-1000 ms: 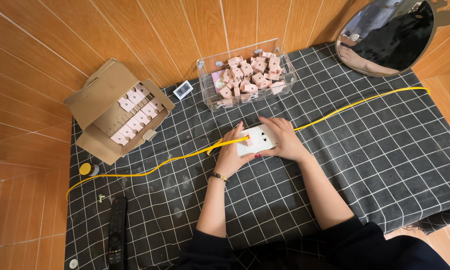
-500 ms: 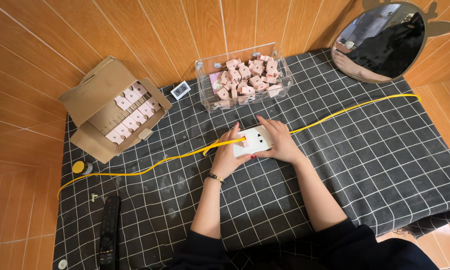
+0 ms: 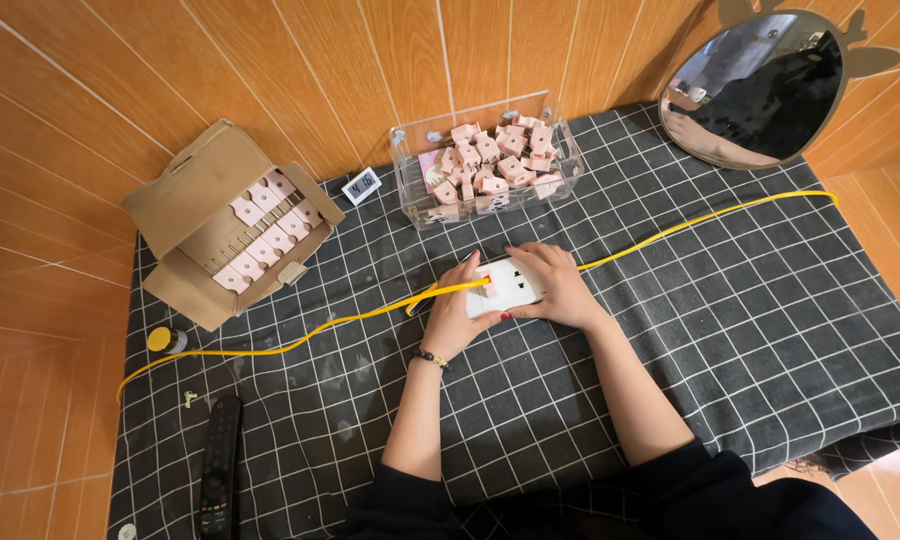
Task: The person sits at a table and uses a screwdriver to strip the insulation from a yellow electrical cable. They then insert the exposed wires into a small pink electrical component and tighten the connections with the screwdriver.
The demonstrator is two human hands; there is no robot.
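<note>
Hands at centre of a black cloth with a white grid [image 3: 730,330], which covers the work surface.

Left hand [image 3: 455,315]: fingers curled and pressed against the left end of a white wall-socket plate [image 3: 510,283], thumb underneath; a small pink piece [image 3: 489,288] sits at that end, partly covered, and its grip cannot be made out. A beaded bracelet [image 3: 431,357] is on the wrist.

Right hand [image 3: 555,285]: fingers together, laid flat over the right part of the plate, hiding that end.

Yellow cable [image 3: 310,325]: runs from the near left floor edge to the plate, then on to the far right; its join behind the plate is hidden.

Far of the hands: clear plastic box [image 3: 485,205] holding many pink pieces; individual shapes are hard to tell.

Far left: open cardboard box [image 3: 185,200] with rows of pink pieces in slots. Beside it, a small white digital display [image 3: 361,184].

Far right: round mirror [image 3: 760,85], rim cut by the top edge.

Near left: black remote [image 3: 220,470], yellow-capped small jar [image 3: 167,340].

Open cloth lies to the right and near side of the hands. Forearms and dark sleeves are cut off at the bottom edge.
</note>
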